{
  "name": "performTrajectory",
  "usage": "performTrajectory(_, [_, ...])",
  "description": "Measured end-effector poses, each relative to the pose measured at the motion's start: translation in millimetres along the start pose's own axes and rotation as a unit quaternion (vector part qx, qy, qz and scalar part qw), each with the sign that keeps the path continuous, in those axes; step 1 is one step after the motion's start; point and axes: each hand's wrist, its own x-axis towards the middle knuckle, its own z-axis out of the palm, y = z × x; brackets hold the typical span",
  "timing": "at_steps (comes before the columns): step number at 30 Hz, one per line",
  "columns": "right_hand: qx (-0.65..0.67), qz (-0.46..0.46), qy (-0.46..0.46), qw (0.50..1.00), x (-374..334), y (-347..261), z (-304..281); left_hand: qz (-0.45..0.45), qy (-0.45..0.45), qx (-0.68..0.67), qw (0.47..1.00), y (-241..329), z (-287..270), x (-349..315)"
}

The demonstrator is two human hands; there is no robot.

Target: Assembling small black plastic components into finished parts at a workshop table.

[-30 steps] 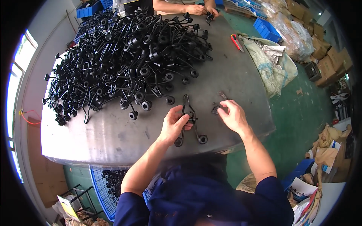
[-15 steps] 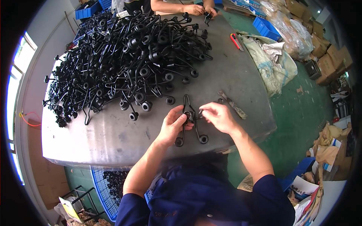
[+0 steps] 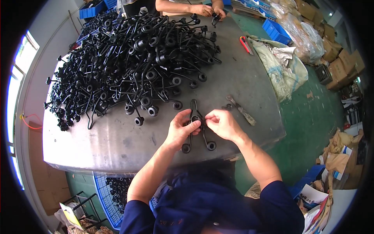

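Near the table's front edge, my left hand [image 3: 181, 129] grips a black bent-rod bracket [image 3: 194, 104], its narrow loop pointing away from me. Round rings sit on the bracket's two near ends, and a round black piece lies at its middle under my left thumb. My right hand [image 3: 223, 123] is closed in a pinch against the bracket's right side. What is between those fingertips is hidden. A large heap of similar black brackets [image 3: 128, 66] with round bushings covers the table's left and far part.
On the metal table [image 3: 156, 146] to the right lie a wrapped-handle tool [image 3: 244, 112], small black rings [image 3: 226, 106] and a red utility knife [image 3: 246, 45]. Across the table another person's hands [image 3: 212, 11] hold a black part. A white sack [image 3: 278, 70] hangs by the right edge; a blue crate [image 3: 107, 202] stands below.
My right hand's fingertips have come in closer to the bracket's middle and pinched together. My left thumb now lies over the round piece. The view has shifted slightly.
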Motion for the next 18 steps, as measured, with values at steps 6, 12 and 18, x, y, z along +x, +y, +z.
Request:
performTrajectory(6, [-0.024,-0.085,0.068,0.994,-12.5,-12.7,13.6,0.022,0.058,0.064,0.996,-0.4,5.7,1.9])
performTrajectory(12, [-0.076,-0.191,0.139,0.969,-23.0,-9.9,29.7,0.078,0.091,0.177,0.977,-12.7,3.2,6.0])
performTrajectory(18, [-0.282,-0.183,0.275,0.901,7.8,47.3,-34.3,0.024,0.024,0.099,0.995,-4.1,6.0,3.3])
